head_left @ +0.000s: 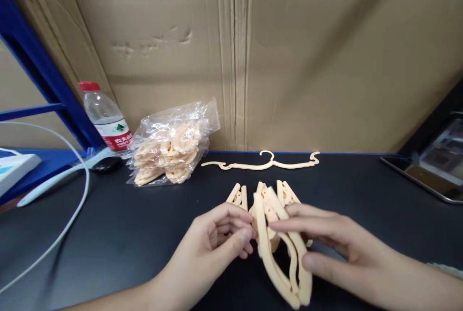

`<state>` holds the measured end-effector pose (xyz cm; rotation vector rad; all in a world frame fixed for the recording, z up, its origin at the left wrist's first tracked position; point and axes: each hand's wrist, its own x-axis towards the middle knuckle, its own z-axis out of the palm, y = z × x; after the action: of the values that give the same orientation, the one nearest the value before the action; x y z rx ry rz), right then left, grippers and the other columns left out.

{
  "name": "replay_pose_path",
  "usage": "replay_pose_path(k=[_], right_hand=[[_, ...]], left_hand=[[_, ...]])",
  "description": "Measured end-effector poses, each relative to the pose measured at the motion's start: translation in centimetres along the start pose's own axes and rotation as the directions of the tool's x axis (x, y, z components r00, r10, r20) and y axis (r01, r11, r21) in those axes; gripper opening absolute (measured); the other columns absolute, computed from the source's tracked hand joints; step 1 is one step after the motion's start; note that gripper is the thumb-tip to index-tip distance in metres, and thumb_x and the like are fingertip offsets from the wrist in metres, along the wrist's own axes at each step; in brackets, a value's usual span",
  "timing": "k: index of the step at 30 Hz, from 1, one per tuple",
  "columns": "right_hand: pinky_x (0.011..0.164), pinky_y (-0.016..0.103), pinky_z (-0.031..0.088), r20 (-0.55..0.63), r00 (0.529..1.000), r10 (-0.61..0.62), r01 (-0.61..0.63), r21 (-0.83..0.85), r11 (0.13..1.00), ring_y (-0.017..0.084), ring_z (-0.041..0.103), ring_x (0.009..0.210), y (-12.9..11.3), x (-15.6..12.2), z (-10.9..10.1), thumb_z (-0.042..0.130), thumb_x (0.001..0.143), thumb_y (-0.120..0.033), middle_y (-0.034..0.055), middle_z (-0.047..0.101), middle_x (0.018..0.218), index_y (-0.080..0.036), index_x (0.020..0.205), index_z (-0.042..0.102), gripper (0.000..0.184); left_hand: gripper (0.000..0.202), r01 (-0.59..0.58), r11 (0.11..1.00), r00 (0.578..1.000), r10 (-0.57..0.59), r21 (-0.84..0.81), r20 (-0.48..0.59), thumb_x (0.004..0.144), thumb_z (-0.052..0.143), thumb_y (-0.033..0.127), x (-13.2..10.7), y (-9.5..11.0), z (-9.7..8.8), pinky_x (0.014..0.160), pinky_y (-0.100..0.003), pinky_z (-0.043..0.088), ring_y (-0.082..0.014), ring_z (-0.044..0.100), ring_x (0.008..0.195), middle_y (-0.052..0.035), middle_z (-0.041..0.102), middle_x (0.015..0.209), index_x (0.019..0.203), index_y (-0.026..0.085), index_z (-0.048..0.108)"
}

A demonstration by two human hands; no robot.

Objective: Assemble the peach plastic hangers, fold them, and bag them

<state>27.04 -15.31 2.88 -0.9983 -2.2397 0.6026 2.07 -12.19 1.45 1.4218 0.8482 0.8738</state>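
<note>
My right hand grips a cream folding clothes hanger, its arms folded together and its narrow end tilted down toward me. The thumb lies along the right side and the fingers reach over the upper part. Just left of this hanger is my left hand, with fingers curled and thumb close to the fingertips; whether it pinches anything is hidden. Behind the hands lie more folded hangers, one at the left and another at the right, both partly covered. Farther back, an unfolded hanger lies flat with its hook pointing away.
A clear plastic bag of folded hangers sits at the back left, beside a red-capped water bottle. A white cable loops over the black table at left. A dark-screened device lies at right. Cardboard stands behind.
</note>
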Motion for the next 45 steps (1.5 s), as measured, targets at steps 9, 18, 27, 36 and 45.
replay_pose_path(k=[9,18,27,36,45], right_hand=[[0.043,0.024,0.047,-0.154,0.891,0.427,-0.387,0.233,0.892,0.014,0.057,0.048,5.5,2.5,-4.6,0.064,0.083,-0.049,0.0007,0.061,0.057,-0.017,0.074,0.068,0.033],[0.051,0.025,0.040,-0.246,0.798,0.551,-0.544,0.099,0.833,0.015,0.055,0.055,8.1,2.3,-3.7,0.067,0.075,-0.038,0.0002,0.061,0.060,-0.019,0.067,0.059,0.023],[0.050,0.025,0.034,-0.340,0.870,0.357,-0.466,-0.333,0.820,0.015,0.047,0.050,8.2,2.1,-2.5,0.059,0.080,-0.034,-0.0046,0.053,0.059,-0.024,0.076,0.042,0.021],[0.057,0.034,0.043,-0.289,0.920,0.263,-0.390,-0.716,0.578,0.026,0.059,0.067,6.7,1.6,-2.1,0.046,0.092,-0.047,0.0066,0.060,0.072,-0.018,0.091,0.049,0.030],[0.108,0.061,0.030,0.167,0.981,0.099,0.018,-0.586,0.810,0.038,0.021,0.143,3.2,0.4,-0.1,0.047,0.093,-0.059,0.0146,0.027,0.156,-0.026,0.152,0.024,0.072]], left_hand=[[0.036,-0.499,0.615,0.865,0.395,0.611,0.309,0.084,0.062,0.017,-0.8,0.8,-1.6,0.099,-0.032,0.046,-0.0269,0.062,0.109,-0.0060,0.070,0.115,0.117,0.031,0.068],[0.036,-0.524,0.427,0.851,0.299,0.737,0.432,0.086,0.060,0.022,-0.9,1.0,-1.5,0.106,-0.033,0.041,-0.0286,0.058,0.120,-0.0095,0.067,0.125,0.122,0.026,0.067],[0.041,-0.555,0.418,0.830,0.331,0.719,0.448,0.085,0.060,0.018,-0.8,0.8,-1.6,0.105,-0.037,0.044,-0.0279,0.058,0.120,-0.0078,0.067,0.124,0.124,0.029,0.064],[0.045,-0.573,0.223,0.810,0.302,0.789,0.503,0.083,0.059,0.018,-1.1,0.5,-1.9,0.111,-0.042,0.038,-0.0262,0.049,0.130,-0.0068,0.060,0.135,0.127,0.024,0.058],[0.066,-0.483,0.143,0.869,0.202,0.864,0.452,0.085,0.067,0.039,-1.7,-1.8,-1.3,0.108,-0.061,0.030,-0.0373,0.037,0.138,-0.0036,0.039,0.151,0.144,0.034,0.040]])
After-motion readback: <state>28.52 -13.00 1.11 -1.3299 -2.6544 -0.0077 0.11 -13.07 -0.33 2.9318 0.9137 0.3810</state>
